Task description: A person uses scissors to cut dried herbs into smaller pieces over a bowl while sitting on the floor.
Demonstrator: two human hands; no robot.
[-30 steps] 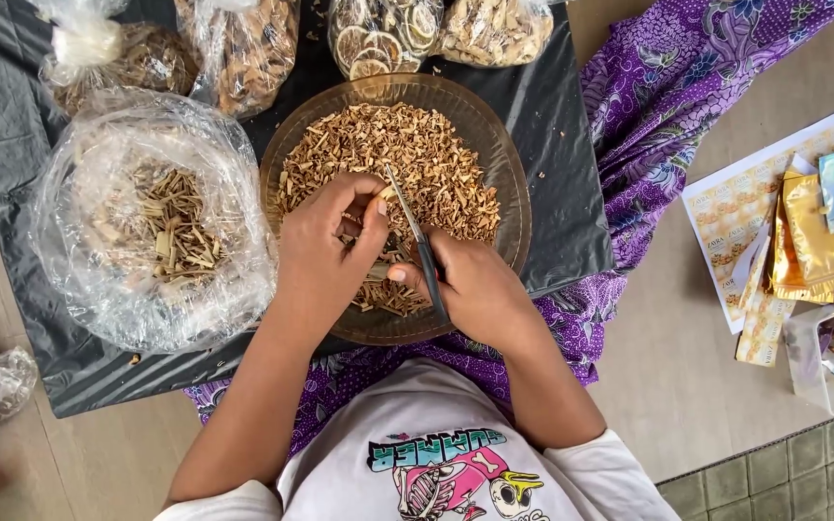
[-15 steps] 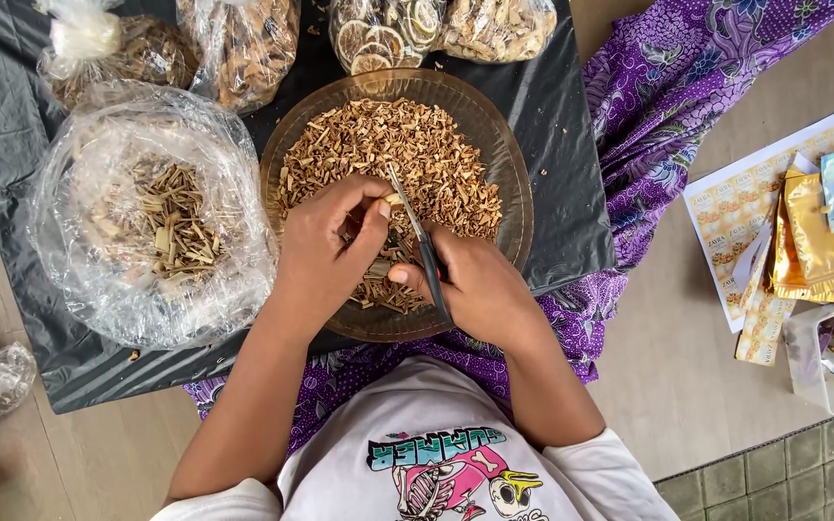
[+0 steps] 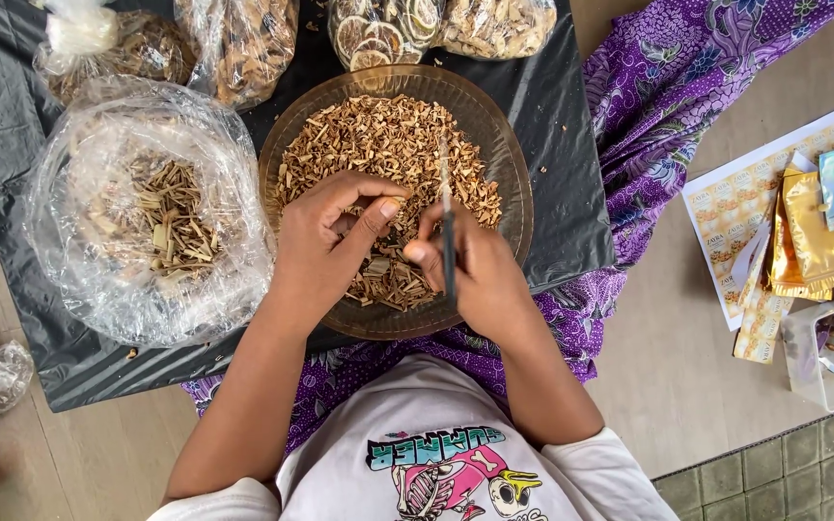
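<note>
Both hands over brown bowl point(image 3: 504, 145) of dried chips point(image 3: 388, 145): left hand point(image 3: 325, 246) pinches a piece, right hand point(image 3: 475, 275) grasps scissors point(image 3: 448, 232) (blades blurred).

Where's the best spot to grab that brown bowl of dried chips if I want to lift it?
Probably the brown bowl by its bare rim on the far-right side, coming from above: the rim flares outward there, while the left hand and right hand cover the near edge.

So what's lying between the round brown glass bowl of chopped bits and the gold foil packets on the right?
In the head view, between the brown glass bowl and the gold foil packets lie black plastic sheet, purple patterned cloth, then bare floor.
</note>
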